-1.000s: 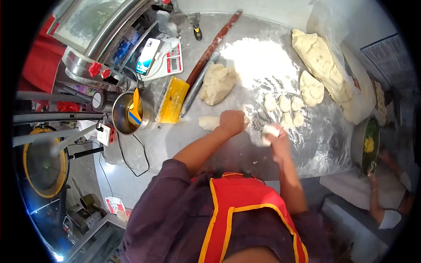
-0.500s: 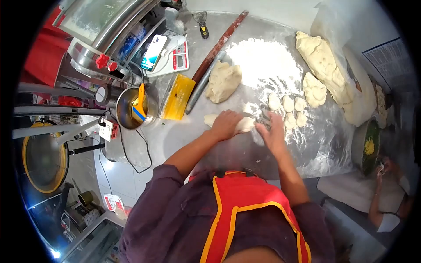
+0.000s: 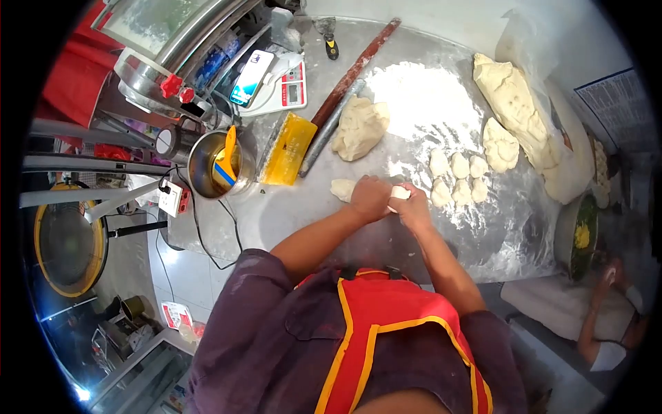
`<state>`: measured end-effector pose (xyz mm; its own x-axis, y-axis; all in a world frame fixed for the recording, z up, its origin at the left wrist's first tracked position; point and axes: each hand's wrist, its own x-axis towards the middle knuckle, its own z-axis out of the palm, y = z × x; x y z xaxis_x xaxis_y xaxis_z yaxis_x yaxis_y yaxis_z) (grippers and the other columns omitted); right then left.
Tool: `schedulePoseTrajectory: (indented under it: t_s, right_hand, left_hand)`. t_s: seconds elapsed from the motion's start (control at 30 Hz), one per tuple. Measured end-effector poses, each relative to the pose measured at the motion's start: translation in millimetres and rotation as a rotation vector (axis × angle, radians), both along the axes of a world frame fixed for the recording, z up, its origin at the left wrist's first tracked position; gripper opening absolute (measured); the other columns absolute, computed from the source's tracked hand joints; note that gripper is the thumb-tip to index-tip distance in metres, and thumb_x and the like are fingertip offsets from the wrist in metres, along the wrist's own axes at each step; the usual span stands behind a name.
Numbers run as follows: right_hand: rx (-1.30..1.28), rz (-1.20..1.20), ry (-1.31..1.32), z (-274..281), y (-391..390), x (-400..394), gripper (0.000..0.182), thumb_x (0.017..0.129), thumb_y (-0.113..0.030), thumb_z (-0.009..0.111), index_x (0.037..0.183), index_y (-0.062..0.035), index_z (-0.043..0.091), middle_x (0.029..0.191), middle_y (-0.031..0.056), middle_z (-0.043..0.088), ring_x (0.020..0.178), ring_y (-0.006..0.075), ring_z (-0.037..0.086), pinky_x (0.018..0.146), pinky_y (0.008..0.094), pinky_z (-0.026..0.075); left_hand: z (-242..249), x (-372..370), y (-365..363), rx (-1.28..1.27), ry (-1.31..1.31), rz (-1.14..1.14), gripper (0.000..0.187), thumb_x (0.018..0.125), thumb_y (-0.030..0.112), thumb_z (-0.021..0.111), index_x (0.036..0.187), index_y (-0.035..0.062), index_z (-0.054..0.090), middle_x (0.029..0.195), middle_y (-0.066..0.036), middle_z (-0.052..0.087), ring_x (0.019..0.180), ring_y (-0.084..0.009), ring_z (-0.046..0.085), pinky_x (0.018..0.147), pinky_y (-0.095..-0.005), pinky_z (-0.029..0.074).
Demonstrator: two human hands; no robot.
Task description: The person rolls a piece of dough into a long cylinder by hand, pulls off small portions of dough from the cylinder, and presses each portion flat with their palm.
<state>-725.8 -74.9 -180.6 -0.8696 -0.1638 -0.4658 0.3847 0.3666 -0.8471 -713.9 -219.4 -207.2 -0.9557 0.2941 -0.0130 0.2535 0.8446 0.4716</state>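
Note:
My left hand [image 3: 371, 199] is wrapped round a short roll of dough [image 3: 342, 190], whose pale left end sticks out past my knuckles. At the roll's other end my right hand [image 3: 412, 208] closes its thumb and fingers on the dough, close against my left hand. Whether that end is still joined to the roll is hidden. Right of my hands, several small dough pieces [image 3: 460, 165] lie in two rows on the floured worktop. A larger dough lump [image 3: 360, 129] rests beyond my left hand.
Loose flour [image 3: 424, 96] covers the back middle. A big dough slab [image 3: 510, 96] and a smaller chunk [image 3: 500, 146] lie at right. A rolling pin [image 3: 355, 72], yellow scraper [image 3: 289, 152], metal pot [image 3: 200, 165] and scale [image 3: 293, 93] stand left. Another person's hands [image 3: 607, 272] work at far right.
My right hand has moved in from the right, from nearly open beside the roll's end to closed on the dough there. The whole view has shifted slightly.

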Motion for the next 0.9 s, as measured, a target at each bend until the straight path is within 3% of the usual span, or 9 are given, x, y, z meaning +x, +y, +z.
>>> schedulePoseTrajectory:
  t_s: [0.13,0.23,0.4,0.47,0.53,0.63,0.77,0.87,0.9]
  right_hand:
    - [-0.172,-0.128,-0.15,5,-1,-1,0.024,0.069,0.001,0.068,0.093,0.0001,0.067,0.083,0.0058,0.067,0.071,0.0115,0.061,0.063,0.0252,0.049]
    - [-0.288,-0.194,-0.183,22,3,-1,0.027,0.069,0.003,0.069,0.096,0.0001,0.066,0.084,0.0056,0.067,0.07,0.0113,0.061,0.063,0.025,0.049]
    - [-0.503,-0.193,-0.244,53,31,-18,0.039,0.073,0.006,0.068,0.111,0.0002,0.061,0.091,0.0056,0.067,0.076,0.0133,0.063,0.067,0.027,0.053]
    - [-0.317,-0.149,-0.107,59,30,-47,0.035,0.081,-0.003,0.065,0.114,-0.0003,0.056,0.097,0.0047,0.064,0.084,0.0109,0.06,0.073,0.0241,0.049]
    - [-0.025,-0.112,0.092,29,30,-71,0.037,0.082,-0.007,0.067,0.117,-0.0011,0.055,0.098,0.0088,0.065,0.086,0.0188,0.063,0.074,0.0306,0.051]
    - [0.628,0.145,0.689,-20,20,-90,0.038,0.081,-0.01,0.068,0.117,-0.0027,0.055,0.1,0.0146,0.063,0.088,0.0297,0.064,0.073,0.0404,0.052]
    - [0.817,0.29,0.516,12,8,-84,0.045,0.08,-0.015,0.071,0.119,-0.004,0.054,0.103,0.0198,0.059,0.095,0.0374,0.06,0.08,0.047,0.049]
    - [0.673,0.221,0.876,32,10,-65,0.048,0.078,-0.015,0.073,0.12,-0.0036,0.054,0.104,0.0216,0.058,0.092,0.0384,0.058,0.081,0.0452,0.048]
    - [0.423,0.282,0.928,33,12,-59,0.057,0.076,-0.019,0.077,0.124,-0.0027,0.051,0.105,0.0213,0.056,0.089,0.0363,0.056,0.081,0.0428,0.048]
  left_hand:
    - [10,-5,2,-0.08,-0.074,-0.014,0.029,0.07,0.039,0.066,0.068,0.0099,0.069,0.069,-0.014,0.066,0.07,-0.033,0.064,0.068,-0.043,0.048]
    - [29,-16,5,-0.132,-0.302,0.012,0.022,0.074,0.032,0.066,0.074,0.0105,0.072,0.077,-0.011,0.07,0.076,-0.0303,0.068,0.075,-0.0425,0.049]
    - [18,-35,-14,-0.038,-0.358,0.196,0.042,0.071,0.046,0.072,0.084,0.0058,0.069,0.08,-0.014,0.068,0.079,-0.0326,0.066,0.073,-0.0455,0.049]
    - [16,-34,-20,0.034,-0.329,0.22,0.054,0.067,0.049,0.076,0.094,0.0037,0.065,0.087,-0.016,0.066,0.087,-0.0332,0.063,0.075,-0.0449,0.048]
    - [18,-25,-21,0.089,-0.203,0.174,0.066,0.063,0.048,0.081,0.105,0.0032,0.058,0.097,-0.016,0.063,0.095,-0.0338,0.06,0.081,-0.0435,0.047]
    - [28,-9,-26,-0.013,-0.092,0.191,0.076,0.059,0.045,0.085,0.11,0.0026,0.049,0.109,-0.014,0.056,0.108,-0.0309,0.051,0.091,-0.042,0.041]
    - [14,6,-38,-0.037,-0.04,0.222,0.063,0.063,0.039,0.084,0.106,0.0053,0.052,0.108,-0.013,0.055,0.107,-0.0309,0.051,0.088,-0.0426,0.041]
    - [4,3,-43,0.119,-0.027,0.12,0.053,0.067,0.037,0.081,0.104,0.0085,0.055,0.104,-0.012,0.059,0.102,-0.0311,0.054,0.085,-0.0427,0.042]
    - [3,3,-42,0.189,-0.038,0.08,0.05,0.068,0.036,0.08,0.103,0.0095,0.056,0.102,-0.012,0.06,0.1,-0.0312,0.055,0.085,-0.0428,0.043]
